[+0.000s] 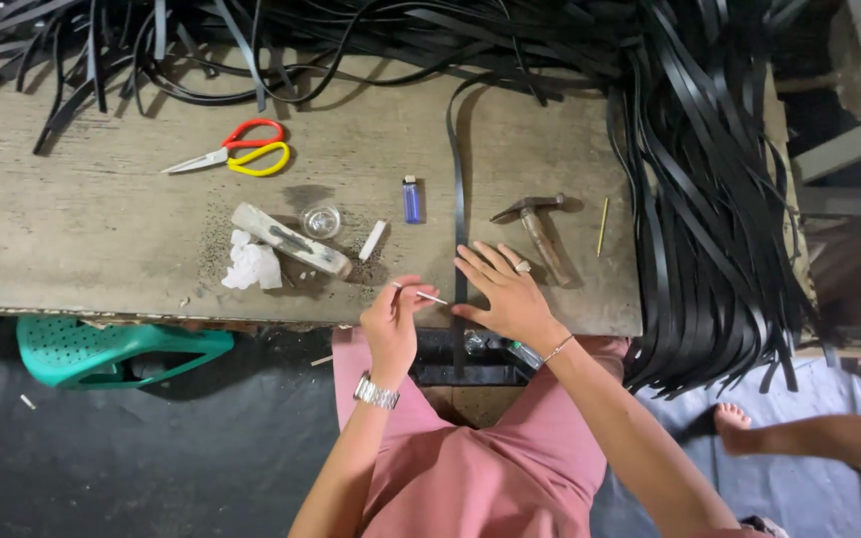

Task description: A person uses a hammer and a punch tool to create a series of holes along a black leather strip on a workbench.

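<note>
Head-camera footage was taken looking straight down on a worn wooden workbench (102,239). A single black strip (458,209) was laid across the bench from its 12 o'clock edge to its 6 o'clock edge, where it was pressed flat under the right hand (506,291); that hand was spread wide, fingers fanned, with a ring on one finger and a thin bracelet at the wrist. At 9 o'clock of it, just beside the strip, the left hand (393,324) was closed in a pinch on a thin pale stick (429,296), whose tip was pointed toward the strip and lay almost against it; a metal watch was worn on that wrist. A small hammer (538,227) was seen at 1 o'clock of the right hand, near the fingertips, with a slim yellow stick (602,227) farther toward 3 o'clock. At 12 o'clock of the left hand a blue lighter (412,199) was stood beside the strip. Toward 10 o'clock a short white stub (372,240), a small glass dish (321,220), a pale block-like tool (289,240) and a white crumpled lump (252,265) were grouped together. Scissors with red and yellow handles (236,150) were placed farther out at 10 o'clock. A heap of black strips (710,199) was piled along the 12 o'clock edge and draped over the 3 o'clock end. A green plastic stool (102,351) was seen below the bench at 9 o'clock.
</note>
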